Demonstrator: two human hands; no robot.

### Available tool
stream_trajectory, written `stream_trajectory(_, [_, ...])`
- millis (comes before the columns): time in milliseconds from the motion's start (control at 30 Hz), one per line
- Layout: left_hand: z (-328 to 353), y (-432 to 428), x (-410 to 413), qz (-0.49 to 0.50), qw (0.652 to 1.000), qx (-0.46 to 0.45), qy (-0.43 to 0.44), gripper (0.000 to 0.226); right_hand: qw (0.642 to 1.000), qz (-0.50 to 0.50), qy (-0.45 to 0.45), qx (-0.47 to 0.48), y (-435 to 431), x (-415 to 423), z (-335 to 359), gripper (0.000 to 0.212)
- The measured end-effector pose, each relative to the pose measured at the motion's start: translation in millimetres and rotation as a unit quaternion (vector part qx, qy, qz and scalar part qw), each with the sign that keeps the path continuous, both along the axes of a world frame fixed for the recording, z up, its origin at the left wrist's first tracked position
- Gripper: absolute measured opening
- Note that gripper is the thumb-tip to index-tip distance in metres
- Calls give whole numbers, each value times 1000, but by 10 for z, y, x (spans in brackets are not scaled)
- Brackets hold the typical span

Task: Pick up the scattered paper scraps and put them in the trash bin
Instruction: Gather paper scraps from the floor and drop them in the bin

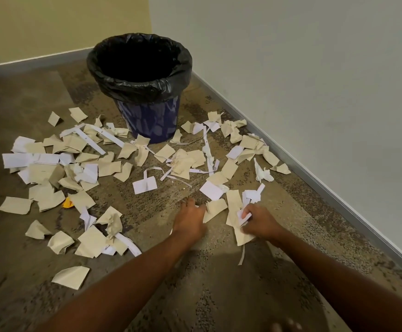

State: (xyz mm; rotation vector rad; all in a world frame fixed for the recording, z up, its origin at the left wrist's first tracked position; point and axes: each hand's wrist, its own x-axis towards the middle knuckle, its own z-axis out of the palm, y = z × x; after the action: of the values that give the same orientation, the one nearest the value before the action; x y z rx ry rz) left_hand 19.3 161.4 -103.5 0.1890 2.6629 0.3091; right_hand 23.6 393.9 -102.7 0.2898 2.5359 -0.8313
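Observation:
Several cream and white paper scraps (80,161) lie scattered over the carpet in front of a blue trash bin (147,121) lined with a black bag (139,68). My left hand (190,220) reaches down and touches the edge of a cream scrap (215,208); whether it grips it is unclear. Just to its right, my right hand (258,222) is closed on a bunch of white scraps (244,215), resting over long cream pieces (233,207). The bin stands upright beyond both hands, and its inside is dark.
A grey wall (315,80) with a baseboard (315,178) runs diagonally along the right. A yellowish wall (51,25) closes the back left. A small orange scrap (67,202) lies among the left pile. Bare carpet (195,295) lies around my forearms.

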Motion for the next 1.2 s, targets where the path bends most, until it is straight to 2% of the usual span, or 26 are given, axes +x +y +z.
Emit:
stream_trajectory(67, [11, -18, -24, -8, 1000, -5, -3, 58, 999, -14, -46, -20, -40, -22, -40, 56])
stream_trajectory(133, [29, -39, -42, -8, 1000, -2, -4, 56, 998, -10, -53, -13, -136, -58, -61, 77])
stream_trajectory(200, [37, -58, -55, -8, 1000, 4, 11, 52, 1000, -11, -27, -2, -254, -102, -83, 86])
stream_trajectory(233, [38, -66, -59, -5, 1000, 9, 22, 49, 1000, -15, -4, -7, -328, -119, -85, 80])
stream_trajectory(367, [-5, -110, -77, 18, 998, 38, 48, 38, 997, -41, 47, -36, -626, -145, -129, 34])
stream_trajectory(433, [-53, -130, -97, 51, 995, 69, 57, 35, 996, -56, 49, -59, -728, -150, -147, 25])
stream_trajectory(500, [-79, -139, -116, 108, 985, 127, 53, 42, 992, -85, 45, -82, -756, -184, -152, 21])
stream_trajectory(567, [-75, -149, -130, 159, 965, 209, 27, 50, 986, -120, 26, -110, -742, -234, -145, 19])
stream_trajectory(700, [-58, -130, -91, 246, 887, 385, -71, 44, 969, -171, -8, -178, -697, -318, -86, 19])
stream_trajectory(800, [-42, -97, -80, 278, 847, 443, -96, 35, 965, -172, 2, -198, -684, -361, -30, 12])
stream_trajectory(867, [41, -102, -124, 290, 835, 457, -95, 31, 966, -156, 9, -205, -707, -385, 32, 11])
stream_trajectory(1000, [289, -156, -325, 290, 845, 445, -56, 32, 959, -160, 44, -228, -827, -474, 258, 11])
stream_trajectory(1100, [558, -189, -524, 251, 872, 419, 0, 33, 953, -160, 98, -236, -901, -639, 540, 9])
stream_trajectory(1200, [904, -242, -771, 211, 884, 413, 59, 35, 954, -133, 146, -224, -944, -883, 935, 13])
